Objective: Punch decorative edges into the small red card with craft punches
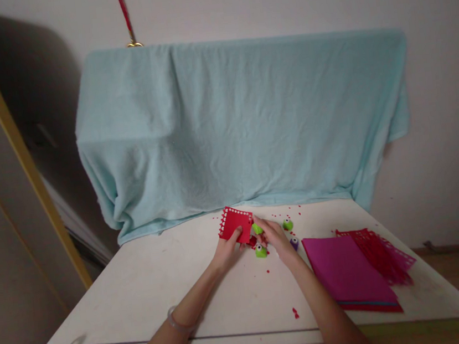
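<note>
My left hand (228, 248) pinches a small red paper square (236, 224), its thumb lying on top. Punched cutouts run along the paper's left and top edges. At the paper's right edge, my right hand (273, 234) grips a small green craft punch (257, 228), partly hidden by the fingers. Below the paper stands another green punch (260, 251), with a dark red piece partly hidden behind it. A third green punch (288, 224) and a purple punch (294, 243) sit just beyond and beside my right hand.
Magenta paper sheets (341, 264) lie stacked on the white table (152, 293) at the right. Beside them is a pile of punched red paper (380, 257). Tiny red bits are scattered around. A pale blue cloth (248, 119) hangs at the back.
</note>
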{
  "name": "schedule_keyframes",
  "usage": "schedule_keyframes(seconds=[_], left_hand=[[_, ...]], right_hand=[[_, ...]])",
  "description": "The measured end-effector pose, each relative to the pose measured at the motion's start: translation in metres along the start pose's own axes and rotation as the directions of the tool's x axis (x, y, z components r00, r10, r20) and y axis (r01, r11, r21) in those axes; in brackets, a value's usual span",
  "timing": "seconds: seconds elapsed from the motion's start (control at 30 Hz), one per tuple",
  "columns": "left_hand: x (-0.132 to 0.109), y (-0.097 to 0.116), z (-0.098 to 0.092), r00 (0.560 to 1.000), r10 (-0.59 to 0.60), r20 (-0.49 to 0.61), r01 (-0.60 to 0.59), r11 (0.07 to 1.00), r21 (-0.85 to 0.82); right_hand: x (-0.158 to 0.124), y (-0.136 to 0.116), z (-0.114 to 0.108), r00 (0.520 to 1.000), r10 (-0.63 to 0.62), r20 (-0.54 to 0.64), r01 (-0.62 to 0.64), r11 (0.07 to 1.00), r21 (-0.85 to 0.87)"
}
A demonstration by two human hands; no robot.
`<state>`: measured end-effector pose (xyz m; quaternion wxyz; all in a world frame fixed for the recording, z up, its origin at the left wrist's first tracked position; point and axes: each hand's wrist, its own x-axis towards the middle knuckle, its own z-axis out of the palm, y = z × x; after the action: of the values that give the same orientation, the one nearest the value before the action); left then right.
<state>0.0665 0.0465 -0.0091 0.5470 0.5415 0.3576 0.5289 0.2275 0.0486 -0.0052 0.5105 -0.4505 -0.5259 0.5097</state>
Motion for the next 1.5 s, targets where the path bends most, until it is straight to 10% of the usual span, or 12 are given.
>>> schedule_keyframes(seconds=[0.67,0.9,1.5], left_hand=[[-0.002,0.004,0.001,0.987,-0.037,0.157,0.04,0.999,-0.015],[-0.003,0.008,0.004,0.995,-0.004,0.104,0.004,1.0,0.003],[0.0,-0.005,0.0,1.0,-0.012,0.014,0.012,1.0,0.026]], right_hand=[[0.001,0.003,-0.002,0.999,-0.015,0.035,0.015,1.0,0.01],[0.0,-0.001,-0.001,0.991,0.072,0.113,-0.076,0.996,0.034],[-0.015,-0.01,0.012,0.983,-0.13,0.131,0.144,0.985,-0.099]])
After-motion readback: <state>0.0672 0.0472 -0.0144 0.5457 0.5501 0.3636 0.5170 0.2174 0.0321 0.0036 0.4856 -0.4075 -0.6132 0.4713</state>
